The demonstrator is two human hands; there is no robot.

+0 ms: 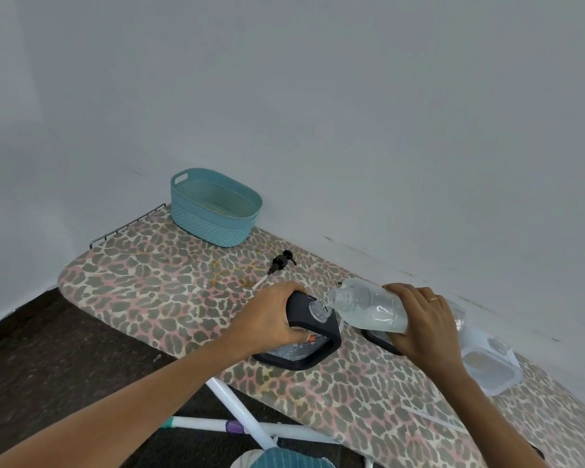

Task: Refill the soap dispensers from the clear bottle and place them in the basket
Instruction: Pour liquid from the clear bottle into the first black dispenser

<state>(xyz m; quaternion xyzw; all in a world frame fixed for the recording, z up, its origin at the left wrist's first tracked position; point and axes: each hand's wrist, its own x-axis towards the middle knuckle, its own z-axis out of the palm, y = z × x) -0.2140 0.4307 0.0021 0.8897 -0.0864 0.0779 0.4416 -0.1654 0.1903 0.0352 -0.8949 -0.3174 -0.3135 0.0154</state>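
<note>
From the head camera, the left hand (pixel 271 315) was wrapped around the dark soap dispenser (pixel 314 332), fingers closed on its shoulder, holding it upright on the leopard-print surface (pixel 156 292). The dispenser's clear threaded neck stood open at the top. The right hand (pixel 419 319) gripped the clear bottle (pixel 368 309), fingers closed around its base end, the bottle tipped almost flat with its mouth right at the dispenser's neck and clear liquid pooled along its lower side. A black pump head (pixel 282 261) with its white tube lay loose on the surface behind the left hand. The teal basket (pixel 213 211) sat well apart at the far end, near the wall. A second dark dispenser (pixel 380 339) peeked out just under the bottle, mostly hidden. A clear lidded container (pixel 487 366) lay to the right.
</note>
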